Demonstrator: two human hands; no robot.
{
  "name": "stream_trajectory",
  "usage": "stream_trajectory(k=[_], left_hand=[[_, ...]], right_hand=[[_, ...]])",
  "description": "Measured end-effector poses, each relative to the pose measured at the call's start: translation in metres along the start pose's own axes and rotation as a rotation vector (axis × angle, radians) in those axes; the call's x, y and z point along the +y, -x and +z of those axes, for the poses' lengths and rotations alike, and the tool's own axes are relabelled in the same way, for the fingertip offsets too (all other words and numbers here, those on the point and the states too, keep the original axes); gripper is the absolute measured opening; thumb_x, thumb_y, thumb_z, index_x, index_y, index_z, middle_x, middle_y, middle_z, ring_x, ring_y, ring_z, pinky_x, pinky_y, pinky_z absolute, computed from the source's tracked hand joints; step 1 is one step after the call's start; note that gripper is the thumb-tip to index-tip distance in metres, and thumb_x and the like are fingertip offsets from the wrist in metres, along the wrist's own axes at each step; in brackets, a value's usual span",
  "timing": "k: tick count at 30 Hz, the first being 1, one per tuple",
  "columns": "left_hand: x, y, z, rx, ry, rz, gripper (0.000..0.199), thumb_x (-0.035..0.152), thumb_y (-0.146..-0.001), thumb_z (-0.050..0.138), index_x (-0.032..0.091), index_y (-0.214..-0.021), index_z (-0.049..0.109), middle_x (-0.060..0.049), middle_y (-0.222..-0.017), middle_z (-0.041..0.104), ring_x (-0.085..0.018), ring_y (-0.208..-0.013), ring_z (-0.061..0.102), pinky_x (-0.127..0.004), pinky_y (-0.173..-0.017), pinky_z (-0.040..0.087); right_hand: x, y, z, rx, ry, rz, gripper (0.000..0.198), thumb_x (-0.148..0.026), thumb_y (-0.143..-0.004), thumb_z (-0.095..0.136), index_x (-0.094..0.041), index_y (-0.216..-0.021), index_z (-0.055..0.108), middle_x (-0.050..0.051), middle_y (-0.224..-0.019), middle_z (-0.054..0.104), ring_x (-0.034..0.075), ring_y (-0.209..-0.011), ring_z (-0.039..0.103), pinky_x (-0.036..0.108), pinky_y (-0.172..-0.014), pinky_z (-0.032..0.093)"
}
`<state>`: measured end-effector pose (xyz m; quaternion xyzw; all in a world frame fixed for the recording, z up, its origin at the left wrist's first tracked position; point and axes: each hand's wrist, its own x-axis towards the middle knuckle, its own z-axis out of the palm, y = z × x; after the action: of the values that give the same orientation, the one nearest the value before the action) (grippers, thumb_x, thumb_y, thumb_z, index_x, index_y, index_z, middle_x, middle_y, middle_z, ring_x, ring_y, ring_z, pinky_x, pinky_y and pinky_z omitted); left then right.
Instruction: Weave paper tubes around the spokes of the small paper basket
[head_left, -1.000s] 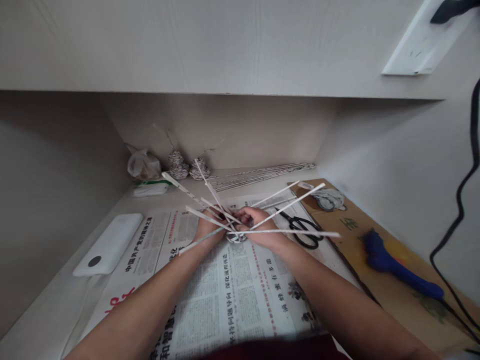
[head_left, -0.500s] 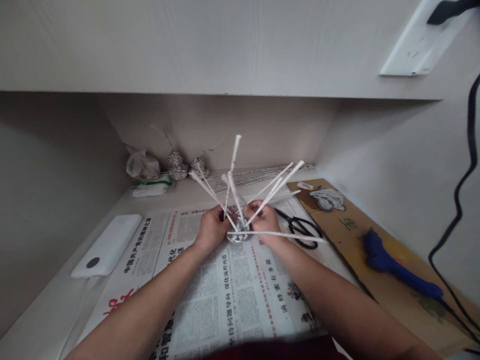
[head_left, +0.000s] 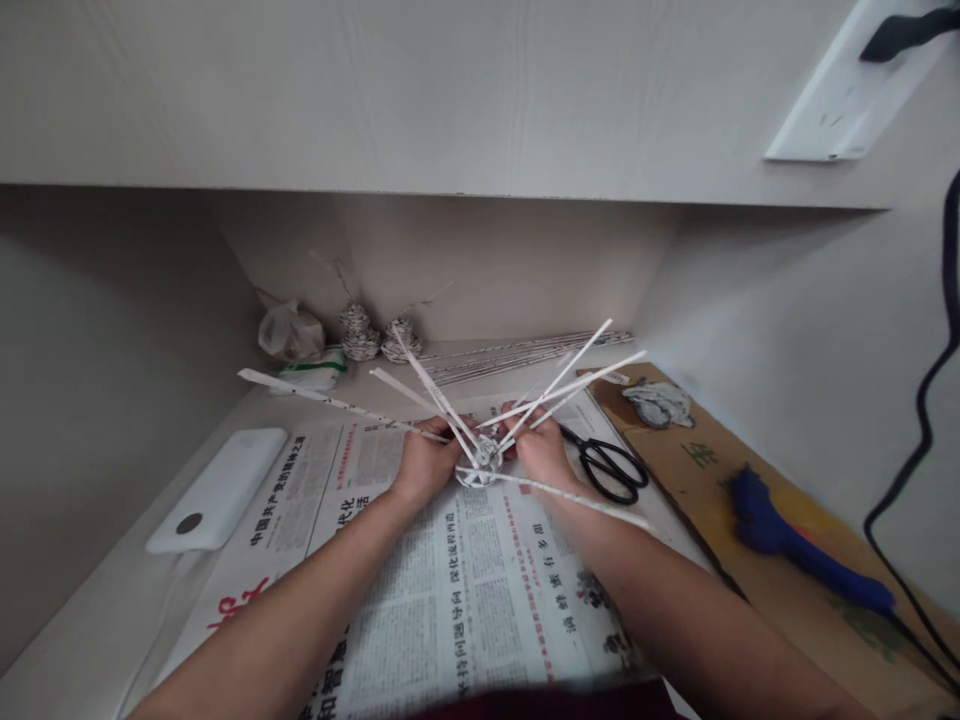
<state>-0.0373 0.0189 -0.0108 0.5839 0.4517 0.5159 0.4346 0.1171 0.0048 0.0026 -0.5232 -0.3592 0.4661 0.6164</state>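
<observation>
A small woven piece of rolled newspaper (head_left: pixel 478 472) is held low over the newspaper sheet (head_left: pixel 420 600). Several long white paper tubes (head_left: pixel 433 385) fan out from it, to the left, to the back and to the right. My left hand (head_left: pixel 426 460) grips its left side with curled fingers. On its right side, my right hand (head_left: pixel 538 447) is closed among the tubes, fingertips near the top of the weave. One tube crosses over my right wrist. The fingertips of both hands are partly hidden behind the tubes.
Black scissors (head_left: pixel 613 470) lie right of my right hand. A blue glue gun (head_left: pixel 802 550) and crumpled material (head_left: pixel 658 403) rest on cardboard (head_left: pixel 720 500). A white power bank (head_left: pixel 217 490) sits left. Behind are woven gourd shapes (head_left: pixel 360 335), a plastic bag (head_left: pixel 291 330) and loose paper tubes (head_left: pixel 525 355).
The woven piece has turned in my hands and its tubes have spread lower and wider. One now reaches far left. My hands stay in nearly the same place.
</observation>
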Motion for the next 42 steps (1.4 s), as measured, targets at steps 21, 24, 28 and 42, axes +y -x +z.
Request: stream_trajectory(k=[21,24,28,42], left_hand=[[0.011,0.002,-0.004,0.1,-0.138,0.08,0.015,0.025,-0.074,0.073,0.018,-0.084,0.082,-0.008,-0.082,0.08,-0.024,-0.076,0.075,-0.034,-0.073,0.057],[0.012,0.001,-0.005,0.082,-0.136,0.099,0.016,0.026,-0.077,0.071,0.019,-0.086,0.082,-0.007,-0.083,0.081,-0.024,-0.077,0.075,-0.033,-0.073,0.057],[0.01,0.0,-0.007,0.1,-0.105,0.079,0.015,0.025,-0.075,0.072,0.019,-0.085,0.082,-0.006,-0.083,0.081,-0.024,-0.076,0.076,-0.031,-0.071,0.057],[0.009,0.002,-0.005,0.055,-0.087,0.116,0.017,0.028,-0.076,0.073,0.018,-0.087,0.082,-0.01,-0.092,0.081,-0.025,-0.084,0.075,-0.035,-0.08,0.057]], right_hand=[[-0.006,0.02,0.008,-0.11,-0.114,-0.016,0.03,-0.044,-0.066,0.08,-0.019,-0.077,0.068,0.003,-0.074,0.073,0.02,-0.069,0.068,0.029,-0.062,0.053],[-0.007,0.021,0.006,-0.188,-0.075,-0.05,0.026,-0.038,-0.069,0.076,-0.019,-0.087,0.076,0.004,-0.085,0.077,0.021,-0.08,0.07,0.029,-0.07,0.054],[-0.011,0.02,0.005,-0.182,-0.155,0.024,0.024,-0.035,-0.069,0.069,-0.018,-0.085,0.076,0.005,-0.085,0.078,0.022,-0.078,0.071,0.029,-0.067,0.054],[-0.013,0.017,0.007,-0.136,-0.16,0.293,0.021,-0.032,-0.063,0.073,-0.018,-0.078,0.07,0.0,-0.062,0.07,0.016,-0.052,0.06,0.025,-0.045,0.046]])
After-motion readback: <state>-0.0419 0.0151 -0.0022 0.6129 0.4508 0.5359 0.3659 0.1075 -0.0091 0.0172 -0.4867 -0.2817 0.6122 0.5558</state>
